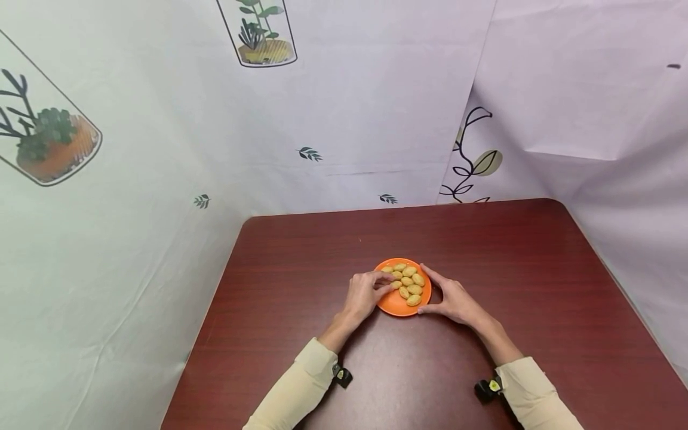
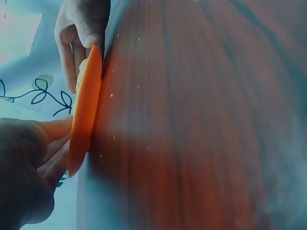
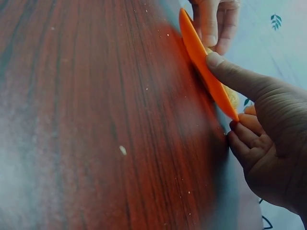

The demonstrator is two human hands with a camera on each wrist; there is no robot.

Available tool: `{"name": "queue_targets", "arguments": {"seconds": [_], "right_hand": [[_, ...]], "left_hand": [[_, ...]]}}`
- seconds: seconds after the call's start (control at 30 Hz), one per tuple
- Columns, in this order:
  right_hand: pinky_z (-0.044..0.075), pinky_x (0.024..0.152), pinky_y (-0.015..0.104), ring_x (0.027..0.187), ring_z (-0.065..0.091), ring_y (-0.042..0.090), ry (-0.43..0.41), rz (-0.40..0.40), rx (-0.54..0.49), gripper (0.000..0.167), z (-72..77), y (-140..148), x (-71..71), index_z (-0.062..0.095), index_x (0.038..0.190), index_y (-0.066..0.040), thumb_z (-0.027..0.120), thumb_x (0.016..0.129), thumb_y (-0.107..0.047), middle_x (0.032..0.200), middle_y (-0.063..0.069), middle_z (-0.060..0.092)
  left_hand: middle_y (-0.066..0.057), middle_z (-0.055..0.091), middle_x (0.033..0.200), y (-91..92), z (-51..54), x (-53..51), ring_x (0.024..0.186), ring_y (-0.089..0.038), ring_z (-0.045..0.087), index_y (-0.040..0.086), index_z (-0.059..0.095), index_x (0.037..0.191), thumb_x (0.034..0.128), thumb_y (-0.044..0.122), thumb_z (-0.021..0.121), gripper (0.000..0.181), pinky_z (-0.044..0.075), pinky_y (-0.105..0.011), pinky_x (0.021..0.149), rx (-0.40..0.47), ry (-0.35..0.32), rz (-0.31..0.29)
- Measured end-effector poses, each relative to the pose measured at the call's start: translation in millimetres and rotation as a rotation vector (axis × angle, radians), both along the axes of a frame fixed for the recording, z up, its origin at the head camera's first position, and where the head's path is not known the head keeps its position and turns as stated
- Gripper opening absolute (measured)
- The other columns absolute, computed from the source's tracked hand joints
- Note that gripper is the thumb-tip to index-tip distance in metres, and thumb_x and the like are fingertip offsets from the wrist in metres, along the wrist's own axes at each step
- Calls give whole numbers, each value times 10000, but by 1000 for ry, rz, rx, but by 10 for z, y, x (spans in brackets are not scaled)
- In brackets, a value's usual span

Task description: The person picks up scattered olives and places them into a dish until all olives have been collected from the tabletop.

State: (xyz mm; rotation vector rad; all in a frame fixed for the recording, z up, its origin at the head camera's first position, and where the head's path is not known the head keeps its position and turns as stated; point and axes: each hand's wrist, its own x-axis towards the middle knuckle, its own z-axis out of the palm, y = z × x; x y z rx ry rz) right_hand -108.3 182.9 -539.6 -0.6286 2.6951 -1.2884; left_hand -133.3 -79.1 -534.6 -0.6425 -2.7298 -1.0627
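Note:
An orange plate (image 1: pixel 395 307) lies on the table, bearing several small golden oval pastries (image 1: pixel 414 289), most of them grouped toward its far and right side. My left hand (image 1: pixel 362 294) reaches over the plate's left rim, thumb and fingertips about a pastry (image 1: pixel 396 285) there. At the right rim, my right hand (image 1: pixel 454 301) grips the plate, thumb on the near side and fingers on the far side. The right wrist view has the right thumb (image 3: pixel 235 76) against the plate's edge. From the left wrist, the plate (image 2: pixel 86 110) appears edge-on and hides most pastries.
The dark red-brown wooden table (image 1: pixel 301 251) carries a few pale crumbs, including a larger flake (image 3: pixel 123 150). White cloth with printed plants (image 1: pixel 333 107) hangs behind the table and along its sides. Small black devices (image 1: pixel 486 389) are strapped at both wrists.

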Motion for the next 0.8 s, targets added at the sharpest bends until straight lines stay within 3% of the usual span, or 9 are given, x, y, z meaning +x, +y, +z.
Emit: {"name": "queue_targets", "arguments": {"seconds": [0.3, 0.5, 0.8], "right_hand": [[405, 1136, 649, 1435, 475, 481, 5, 0, 24, 1102, 22, 15, 1, 356, 1635, 10, 967, 789, -344, 1598, 280, 449], [423, 1123, 643, 1419, 491, 488, 20, 7, 40, 1100, 17, 4, -10, 357, 1631, 22, 970, 786, -326, 1584, 299, 457], [416, 1124, 650, 1423, 483, 490, 44, 16, 25, 1097, 8, -19, -3, 356, 1634, 15, 975, 782, -293, 1607, 278, 437]], "left_hand": [[49, 814, 1003, -119, 34, -6, 937, -87, 763, 165, 852, 1039, 943, 192, 836, 101, 615, -278, 804, -9, 92, 37], [4, 812, 1030, -219, 92, -25, 934, -154, 765, 155, 846, 1047, 954, 159, 826, 95, 623, -371, 800, -32, 119, 79], [37, 808, 1022, -349, 165, -16, 882, -97, 758, 204, 826, 1118, 998, 200, 773, 131, 620, -335, 769, -62, 113, 123]]}}
